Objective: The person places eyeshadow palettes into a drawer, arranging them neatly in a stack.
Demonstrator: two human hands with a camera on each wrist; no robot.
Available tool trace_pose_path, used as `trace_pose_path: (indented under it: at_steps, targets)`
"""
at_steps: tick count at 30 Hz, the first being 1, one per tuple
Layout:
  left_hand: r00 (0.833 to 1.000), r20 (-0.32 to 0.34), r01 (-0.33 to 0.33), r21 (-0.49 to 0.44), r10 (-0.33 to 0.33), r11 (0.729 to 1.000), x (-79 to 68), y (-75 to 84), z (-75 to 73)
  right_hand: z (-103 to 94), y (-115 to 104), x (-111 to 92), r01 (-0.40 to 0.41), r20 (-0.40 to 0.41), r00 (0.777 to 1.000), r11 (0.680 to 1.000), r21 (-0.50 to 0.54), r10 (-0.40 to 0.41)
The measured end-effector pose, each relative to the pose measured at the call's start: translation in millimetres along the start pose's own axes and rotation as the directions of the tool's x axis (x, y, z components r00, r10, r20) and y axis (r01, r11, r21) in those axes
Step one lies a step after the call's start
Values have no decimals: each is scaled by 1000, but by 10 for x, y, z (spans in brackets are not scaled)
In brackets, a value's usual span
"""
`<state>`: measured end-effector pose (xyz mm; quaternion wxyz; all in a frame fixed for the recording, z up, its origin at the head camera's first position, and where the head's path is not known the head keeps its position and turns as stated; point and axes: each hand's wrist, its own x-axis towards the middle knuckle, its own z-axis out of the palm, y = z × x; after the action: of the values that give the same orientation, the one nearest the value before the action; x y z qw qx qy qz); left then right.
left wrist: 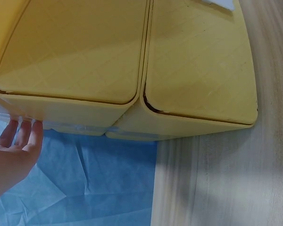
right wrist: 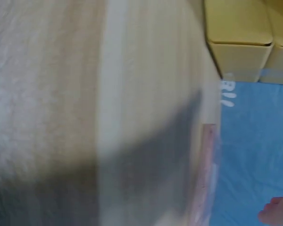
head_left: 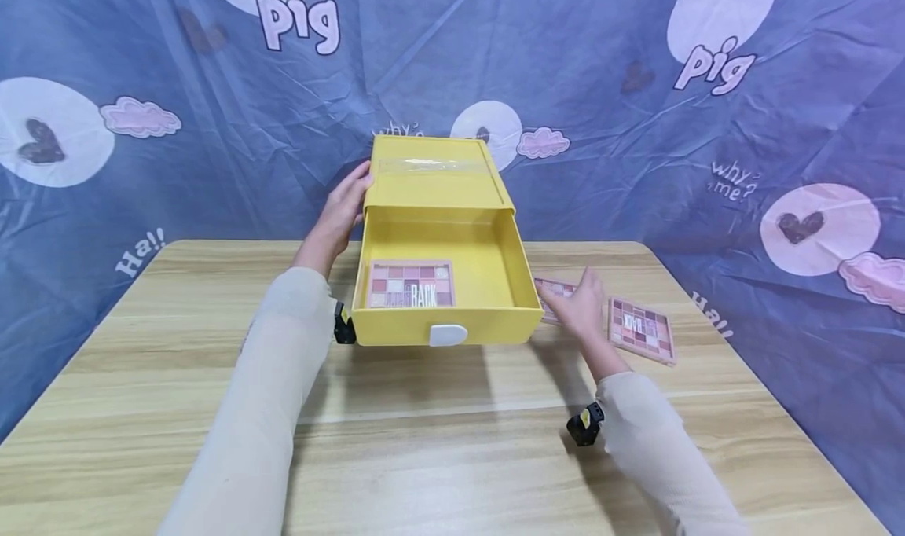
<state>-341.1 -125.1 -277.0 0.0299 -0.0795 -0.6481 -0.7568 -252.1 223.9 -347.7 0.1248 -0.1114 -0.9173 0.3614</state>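
A yellow drawer box [head_left: 438, 186] stands on the table with its upper drawer [head_left: 396, 330] pulled out, a white handle [head_left: 448, 335] on the front. Inside the drawer, at the left, lies a pink eyeshadow palette [head_left: 410, 284]. My left hand [head_left: 342, 210] rests against the box's left side; the left wrist view shows its fingertips [left wrist: 37, 132] touching the wall. Just right of the drawer, my right hand [head_left: 581, 306] reaches over a second palette [head_left: 555, 291], partly hidden by it, with fingers extended. Another palette [head_left: 642, 330] lies further right on the table.
The wooden table [head_left: 424, 457] runs up to a blue printed cloth [head_left: 601, 64] hanging behind and at the sides. Clear tape [head_left: 431, 164] crosses the top of the box. A black wrist camera [head_left: 585, 424] sits at the right sleeve.
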Motion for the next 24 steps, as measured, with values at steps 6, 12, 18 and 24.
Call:
trace_pose_path:
  at_steps: [6,12,18,24]
  targets:
    - [1000,-4,8,-5,-8,1000,-6,3,-1,64,98,6,-75,87,993,992,-99,84]
    - [1000,-3,9,-12,-9,1000,-9,11,5,127,177,16,-155,99,980,976,-151,171]
    - [1000,-1,-2,2,2,1000,-15,10,4,163,201,23,-186,118,968,952,-244,219]
    - [1000,-3,-1,1,1,1000,-22,18,3,209,190,19,-210,130,954,913,-349,269]
